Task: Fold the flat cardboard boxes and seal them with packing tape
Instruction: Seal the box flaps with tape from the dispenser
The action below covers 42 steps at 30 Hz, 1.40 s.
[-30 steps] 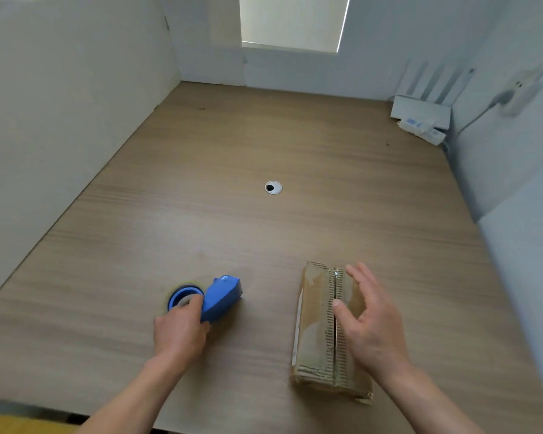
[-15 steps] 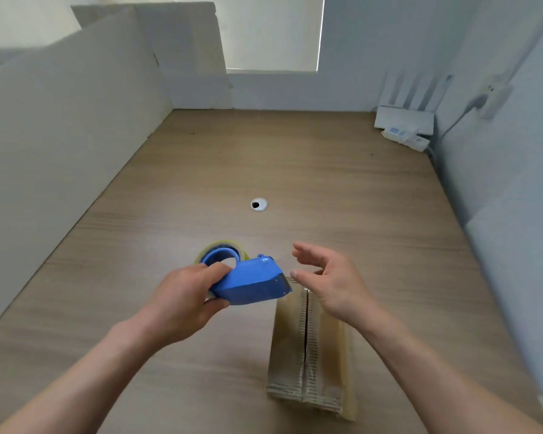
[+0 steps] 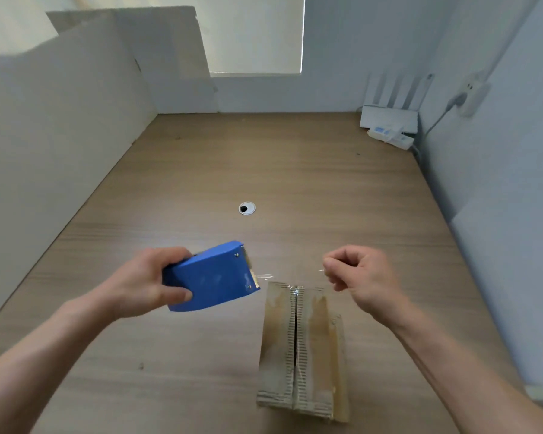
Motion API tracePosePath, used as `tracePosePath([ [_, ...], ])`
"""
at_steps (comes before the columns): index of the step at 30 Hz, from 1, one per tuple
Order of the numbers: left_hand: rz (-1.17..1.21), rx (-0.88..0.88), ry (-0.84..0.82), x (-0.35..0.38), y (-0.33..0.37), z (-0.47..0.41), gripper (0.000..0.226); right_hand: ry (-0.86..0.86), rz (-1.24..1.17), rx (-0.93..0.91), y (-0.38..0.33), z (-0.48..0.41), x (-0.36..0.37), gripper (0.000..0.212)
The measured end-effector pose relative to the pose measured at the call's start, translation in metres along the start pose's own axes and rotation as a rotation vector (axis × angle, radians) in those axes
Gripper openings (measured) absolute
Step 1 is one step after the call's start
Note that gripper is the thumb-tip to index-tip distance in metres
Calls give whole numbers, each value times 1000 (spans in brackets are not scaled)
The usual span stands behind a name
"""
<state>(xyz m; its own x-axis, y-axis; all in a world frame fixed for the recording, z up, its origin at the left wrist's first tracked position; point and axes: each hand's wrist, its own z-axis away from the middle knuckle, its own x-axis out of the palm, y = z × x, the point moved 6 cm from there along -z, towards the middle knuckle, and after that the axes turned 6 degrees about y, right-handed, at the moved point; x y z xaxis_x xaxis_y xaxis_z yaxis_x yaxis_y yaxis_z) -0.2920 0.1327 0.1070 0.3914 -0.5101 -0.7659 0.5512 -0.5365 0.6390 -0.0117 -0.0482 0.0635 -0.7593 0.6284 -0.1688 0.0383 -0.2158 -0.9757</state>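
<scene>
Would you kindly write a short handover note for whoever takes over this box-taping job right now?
Left hand grips the tape dispenser above the table.
Right hand pinches what looks like the end of the tape, a faint clear strip drawn out over the box's far end.
The box lies on the table, flaps folded shut, centre seam facing up.
Done: box folded.
Left: lay the tape along the seam, cut it, press it down.

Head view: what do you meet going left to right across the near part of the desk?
Left hand → blue tape dispenser → cardboard box → right hand, pinching the tape end.
</scene>
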Motion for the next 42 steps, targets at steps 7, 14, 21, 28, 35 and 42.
tracePosePath([
  [7, 79, -189, -136, 30, -14, -44, 48, 120, 101, 256, 49, 0, 5, 23],
  [14, 69, -264, -214, 46, -16, -66, 50, 198, 184, 360, 67, 0, 1, 20],
  [21, 61, -286, -239, 54, -20, -68, 51, 202, 265, 384, 75, -2, 3, 21],
  [28, 67, -328, -244, 63, -33, -64, 39, 187, 437, 337, 76, -4, 10, 20],
  [35, 72, -357, -230, 81, -38, -62, 29, 328, 532, 309, 78, 10, 12, 50],
  [42, 62, -368, -219, 82, -40, -60, 29, 41, 839, -243, 59, 33, 54, 74],
])
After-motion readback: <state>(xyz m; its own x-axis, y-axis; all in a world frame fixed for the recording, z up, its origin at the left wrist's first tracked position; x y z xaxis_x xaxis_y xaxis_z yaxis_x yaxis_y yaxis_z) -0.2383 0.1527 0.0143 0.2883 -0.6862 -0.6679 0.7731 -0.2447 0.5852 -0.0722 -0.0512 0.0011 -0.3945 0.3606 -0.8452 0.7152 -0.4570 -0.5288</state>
